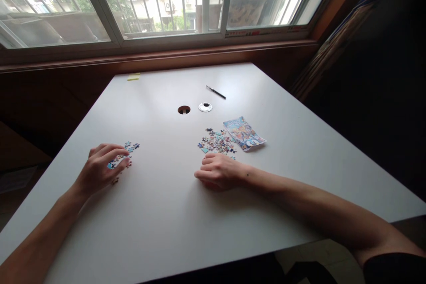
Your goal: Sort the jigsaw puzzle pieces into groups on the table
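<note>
My left hand is on the left part of the white table, palm down over a small group of jigsaw puzzle pieces. Its fingers are curved, with a gap between thumb and forefinger where several pieces show. My right hand rests near the middle with its fingers curled closed. Whatever those fingers may hold is hidden beneath them. Just beyond the right hand lies a larger loose pile of jigsaw puzzle pieces, in blue, pink and dark colours. A colourful printed packet lies flat against the pile's right side.
A black pen lies farther back on the white table. Nearer are a round cable hole and its loose silver cover. Yellow tape marks the far left corner. A barred window stands behind.
</note>
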The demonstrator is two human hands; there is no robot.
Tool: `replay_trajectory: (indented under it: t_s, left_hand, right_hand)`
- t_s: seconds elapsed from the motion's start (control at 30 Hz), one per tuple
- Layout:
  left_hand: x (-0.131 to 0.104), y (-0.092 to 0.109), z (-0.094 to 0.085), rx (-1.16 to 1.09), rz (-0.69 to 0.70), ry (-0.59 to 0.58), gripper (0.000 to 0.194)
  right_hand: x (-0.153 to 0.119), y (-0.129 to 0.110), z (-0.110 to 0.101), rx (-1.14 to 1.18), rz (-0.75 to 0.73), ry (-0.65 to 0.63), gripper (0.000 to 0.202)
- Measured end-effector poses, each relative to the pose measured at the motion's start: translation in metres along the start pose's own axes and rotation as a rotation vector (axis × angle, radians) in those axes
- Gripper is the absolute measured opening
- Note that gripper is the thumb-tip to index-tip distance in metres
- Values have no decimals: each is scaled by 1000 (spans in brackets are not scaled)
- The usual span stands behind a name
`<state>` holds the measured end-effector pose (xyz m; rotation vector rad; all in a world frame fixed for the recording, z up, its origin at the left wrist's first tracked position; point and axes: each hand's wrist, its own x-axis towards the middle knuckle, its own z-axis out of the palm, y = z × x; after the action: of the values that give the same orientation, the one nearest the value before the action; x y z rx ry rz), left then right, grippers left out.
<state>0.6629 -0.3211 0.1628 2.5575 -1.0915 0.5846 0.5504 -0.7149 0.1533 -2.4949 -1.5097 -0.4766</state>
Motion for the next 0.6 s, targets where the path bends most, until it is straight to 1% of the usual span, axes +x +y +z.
replay_trajectory:
  t_s: [0.07, 0.1, 0.17, 0.2, 0.23, 0.27, 0.33, 0.4, 0.43, 0.5, 0.6]
  left_hand:
    - [0, -3, -1, -12, -9, 98, 10]
    - [0, -4, -3, -6, -13, 145, 9]
    - [-2, -7, -6, 30, -13, 233, 11]
    - [-4, -6, -7, 55, -3, 274, 13]
    - [-5, -4, -8, 80, 15, 312, 16]
    - [-6, 0, -8, 100, 44, 347, 18]
    - [-6, 16, -5, 117, 129, 382, 21]
    - [-4, 43, 2, 86, 250, 337, 17]
    - [-1, 59, 6, 41, 324, 272, 14]
    - [7, 97, 17, -48, 445, 89, 10]
    - [28, 151, 36, -141, 534, -51, 24]
  right_hand:
    - [-3, 4, -2, 50, 75, 103, 13]
    - [-6, 8, -3, 73, 155, 185, 11]
    - [-12, 21, -6, 98, 368, 380, 10]
    - [-16, 28, -7, 77, 538, 513, 12]
    - [-19, 37, -8, 51, 639, 586, 16]
    - [-22, 45, -9, 29, 706, 642, 20]
    - [-27, 58, -9, -10, 813, 723, 25]
    - [-29, 65, -8, -42, 862, 756, 29]
    - [-29, 66, -8, -57, 869, 762, 30]
    - [-28, 64, -7, -90, 861, 754, 33]
    - [-26, 56, -8, -143, 830, 721, 35]
